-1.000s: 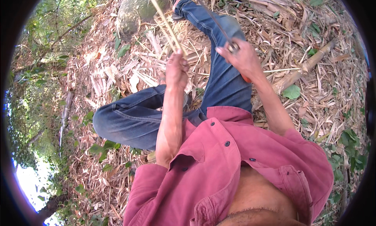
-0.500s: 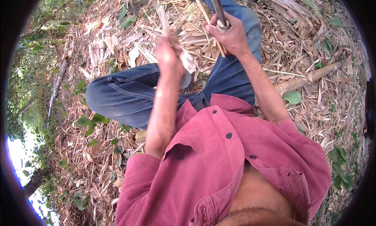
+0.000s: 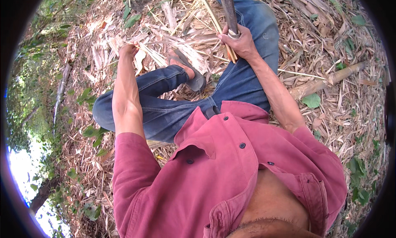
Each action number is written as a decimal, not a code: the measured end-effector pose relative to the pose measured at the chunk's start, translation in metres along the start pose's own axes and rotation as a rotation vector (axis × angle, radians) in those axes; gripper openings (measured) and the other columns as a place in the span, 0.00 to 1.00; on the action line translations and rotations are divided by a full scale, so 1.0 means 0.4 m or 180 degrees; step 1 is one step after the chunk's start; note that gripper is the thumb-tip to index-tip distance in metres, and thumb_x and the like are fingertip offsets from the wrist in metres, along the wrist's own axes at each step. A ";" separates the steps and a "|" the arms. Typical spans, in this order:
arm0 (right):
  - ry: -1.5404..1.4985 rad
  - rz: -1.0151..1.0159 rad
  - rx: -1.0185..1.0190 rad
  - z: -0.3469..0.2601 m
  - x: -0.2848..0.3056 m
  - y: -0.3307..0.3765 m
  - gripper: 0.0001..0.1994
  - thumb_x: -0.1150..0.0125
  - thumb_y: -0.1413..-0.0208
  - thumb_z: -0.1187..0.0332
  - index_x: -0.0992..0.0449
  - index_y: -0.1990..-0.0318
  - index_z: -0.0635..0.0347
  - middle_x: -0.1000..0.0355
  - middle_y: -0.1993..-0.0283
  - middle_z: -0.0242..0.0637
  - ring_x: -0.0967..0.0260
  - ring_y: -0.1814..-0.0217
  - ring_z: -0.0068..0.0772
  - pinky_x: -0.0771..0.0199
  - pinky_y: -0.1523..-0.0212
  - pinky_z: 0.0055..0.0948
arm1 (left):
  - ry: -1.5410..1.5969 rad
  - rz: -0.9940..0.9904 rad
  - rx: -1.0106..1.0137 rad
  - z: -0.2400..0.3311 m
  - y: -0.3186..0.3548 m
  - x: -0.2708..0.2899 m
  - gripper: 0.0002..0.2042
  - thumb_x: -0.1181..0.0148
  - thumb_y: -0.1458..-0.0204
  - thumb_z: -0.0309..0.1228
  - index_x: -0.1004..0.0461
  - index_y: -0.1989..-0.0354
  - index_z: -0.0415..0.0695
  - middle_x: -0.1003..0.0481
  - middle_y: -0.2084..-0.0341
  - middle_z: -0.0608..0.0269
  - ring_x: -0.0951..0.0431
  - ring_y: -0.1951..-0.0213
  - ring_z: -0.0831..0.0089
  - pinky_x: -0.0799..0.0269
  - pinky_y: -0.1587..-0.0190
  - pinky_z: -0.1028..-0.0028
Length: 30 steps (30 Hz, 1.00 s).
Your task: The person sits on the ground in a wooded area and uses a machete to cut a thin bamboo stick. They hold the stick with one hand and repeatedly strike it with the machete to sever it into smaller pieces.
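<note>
Tool handle (image 3: 228, 11): dark, round, metal ring at its near end, upright above the right thigh. Bamboo strips (image 3: 218, 29): thin, pale yellow, slanting beside the handle, lower ends over blue denim.

Right hand (image 3: 239, 42) grips a dark, dull tool handle (image 3: 228, 11) with a metal ring; pale dry bamboo strips (image 3: 218, 29) look matt and fibrous; denim jeans (image 3: 165, 110), soft red cloth shirt (image 3: 231, 172).

Single head-worn fisheye view, steeply downward and close over the person's own chest, legs and littered ground (image 3: 354, 114).
</note>
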State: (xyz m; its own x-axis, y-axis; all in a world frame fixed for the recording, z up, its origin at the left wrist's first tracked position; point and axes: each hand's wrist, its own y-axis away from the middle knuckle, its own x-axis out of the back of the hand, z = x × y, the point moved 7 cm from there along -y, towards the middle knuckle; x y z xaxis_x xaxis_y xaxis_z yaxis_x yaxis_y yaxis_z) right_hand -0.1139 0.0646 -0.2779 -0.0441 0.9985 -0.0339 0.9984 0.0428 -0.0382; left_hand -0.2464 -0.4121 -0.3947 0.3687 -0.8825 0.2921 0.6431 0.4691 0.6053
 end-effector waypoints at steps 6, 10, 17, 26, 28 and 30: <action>-0.0040 0.0215 -0.0228 0.026 0.025 -0.002 0.08 0.35 0.50 0.69 0.28 0.68 0.60 0.27 0.77 0.30 0.29 0.72 0.17 0.29 0.68 0.18 | -0.0695 -0.0944 0.0076 -0.033 -0.066 -0.143 0.07 0.50 0.47 0.19 0.32 0.60 0.35 0.24 0.67 0.54 0.22 0.64 0.67 0.20 0.65 0.74; -0.0005 -0.0130 -0.0107 -0.008 -0.037 -0.003 0.07 0.35 0.50 0.69 0.28 0.69 0.60 0.28 0.77 0.29 0.29 0.72 0.17 0.29 0.68 0.19 | -0.0703 -0.0209 0.0447 -0.255 -0.306 0.156 0.06 0.43 0.49 0.24 0.30 0.68 0.32 0.27 0.72 0.48 0.26 0.77 0.64 0.27 0.78 0.67; 0.0044 -0.0166 -0.0178 0.010 -0.031 -0.001 0.08 0.34 0.51 0.69 0.28 0.70 0.60 0.29 0.74 0.29 0.29 0.71 0.18 0.29 0.68 0.20 | -0.4147 -0.0114 -0.0327 -0.239 -0.257 -0.033 0.29 0.45 0.54 0.50 0.28 0.48 0.41 0.27 0.52 0.44 0.25 0.51 0.54 0.30 0.49 0.62; -0.0074 -0.0439 -0.0206 -0.010 -0.048 0.014 0.07 0.34 0.51 0.71 0.28 0.70 0.62 0.29 0.74 0.29 0.30 0.71 0.17 0.29 0.69 0.19 | 0.0576 -0.2168 -0.0686 0.220 0.366 -0.502 0.21 0.64 0.36 0.38 0.40 0.44 0.32 0.29 0.52 0.44 0.26 0.49 0.59 0.26 0.48 0.65; 0.0054 -0.0420 -0.0133 0.005 -0.057 0.018 0.07 0.34 0.52 0.71 0.27 0.69 0.62 0.29 0.75 0.28 0.32 0.73 0.16 0.32 0.71 0.19 | 0.0911 -0.2533 -0.0683 0.241 0.409 -0.511 0.19 0.62 0.36 0.36 0.38 0.46 0.33 0.27 0.55 0.46 0.24 0.52 0.60 0.23 0.53 0.67; 0.0338 -0.0379 -0.0089 0.027 -0.057 0.017 0.07 0.34 0.53 0.70 0.26 0.69 0.61 0.29 0.75 0.28 0.34 0.74 0.16 0.34 0.73 0.21 | 0.0941 -0.2524 -0.0910 0.265 0.455 -0.513 0.17 0.57 0.37 0.34 0.36 0.48 0.34 0.25 0.57 0.47 0.22 0.55 0.61 0.21 0.58 0.68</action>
State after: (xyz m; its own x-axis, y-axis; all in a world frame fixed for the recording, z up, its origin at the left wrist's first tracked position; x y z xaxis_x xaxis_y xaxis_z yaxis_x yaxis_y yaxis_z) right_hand -0.1067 0.0416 -0.2883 -0.1596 0.9843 0.0752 0.9870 0.1607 -0.0078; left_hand -0.2760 -0.1494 -0.2660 -0.1231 -0.9245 -0.3608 0.9108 -0.2496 0.3289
